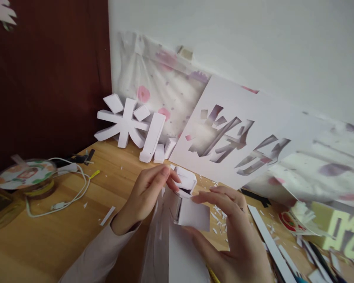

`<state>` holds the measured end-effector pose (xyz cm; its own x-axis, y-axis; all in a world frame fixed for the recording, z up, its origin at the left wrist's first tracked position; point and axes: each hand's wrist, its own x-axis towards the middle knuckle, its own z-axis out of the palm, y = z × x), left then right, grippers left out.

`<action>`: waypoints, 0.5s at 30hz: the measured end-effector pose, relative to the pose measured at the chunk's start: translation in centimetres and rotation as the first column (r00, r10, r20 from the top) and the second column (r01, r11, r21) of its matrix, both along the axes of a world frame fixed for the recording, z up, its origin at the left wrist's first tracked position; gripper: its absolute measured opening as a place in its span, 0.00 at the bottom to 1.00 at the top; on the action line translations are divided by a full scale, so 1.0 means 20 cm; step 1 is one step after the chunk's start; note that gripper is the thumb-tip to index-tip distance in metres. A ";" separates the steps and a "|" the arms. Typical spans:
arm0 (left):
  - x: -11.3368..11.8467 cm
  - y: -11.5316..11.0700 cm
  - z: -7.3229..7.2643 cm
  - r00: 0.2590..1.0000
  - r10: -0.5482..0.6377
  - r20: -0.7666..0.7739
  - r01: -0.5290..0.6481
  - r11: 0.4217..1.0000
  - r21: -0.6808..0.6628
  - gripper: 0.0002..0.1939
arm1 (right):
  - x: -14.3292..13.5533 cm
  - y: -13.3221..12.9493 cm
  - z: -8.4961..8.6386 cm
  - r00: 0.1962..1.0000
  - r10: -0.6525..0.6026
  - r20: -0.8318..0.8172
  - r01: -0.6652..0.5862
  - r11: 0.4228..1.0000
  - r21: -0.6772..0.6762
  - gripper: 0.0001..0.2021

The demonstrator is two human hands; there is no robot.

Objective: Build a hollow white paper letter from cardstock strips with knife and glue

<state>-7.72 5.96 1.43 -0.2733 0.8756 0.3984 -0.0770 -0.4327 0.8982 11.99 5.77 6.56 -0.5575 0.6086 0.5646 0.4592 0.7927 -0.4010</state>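
Near the middle of the view is a white foam-board piece (194, 214) with a flat side and an open fold at its top. My left hand (150, 190) is at its upper left, thumb and fingertips pressed together; what they hold, if anything, is too small to tell. My right hand (234, 232) curves around the right side of the piece, with the fingers above and the thumb below it. Just beyond the fingertips sits a rounded white block (185, 179). A long white board (183, 255) extends toward me beneath the hands.
White raised character pieces (129, 124) stand at the back left. A white sheet with cut-out characters (191, 147) leans on the curtained wall. At left lie a ribbon spool (26, 175) and white cable (82, 186). Scraps, strips and a bowl (292, 222) lie at right.
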 end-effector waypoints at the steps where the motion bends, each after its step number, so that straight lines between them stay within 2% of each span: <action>1: 0.00 0.00 0.00 1.000 0.000 0.007 0.000 1.000 0.001 0.22 | 0.00 -0.01 0.00 1.000 -0.005 0.002 0.005 1.000 -0.001 0.19; 11: -0.01 -0.03 0.02 1.000 -0.017 -0.020 0.017 1.000 -0.004 0.20 | -0.03 -0.03 0.01 1.000 -0.015 0.019 0.015 1.000 0.001 0.21; 15: -0.02 -0.06 0.02 0.998 -0.056 -0.032 0.055 0.998 -0.040 0.15 | -0.03 -0.03 0.02 0.999 -0.021 0.045 0.020 1.000 0.020 0.20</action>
<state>-8.05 4.85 1.83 -0.2112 0.9041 0.3715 -0.0694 -0.3929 0.9169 11.34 5.18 6.89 -0.5701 0.6091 0.5513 0.4927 0.7905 -0.3638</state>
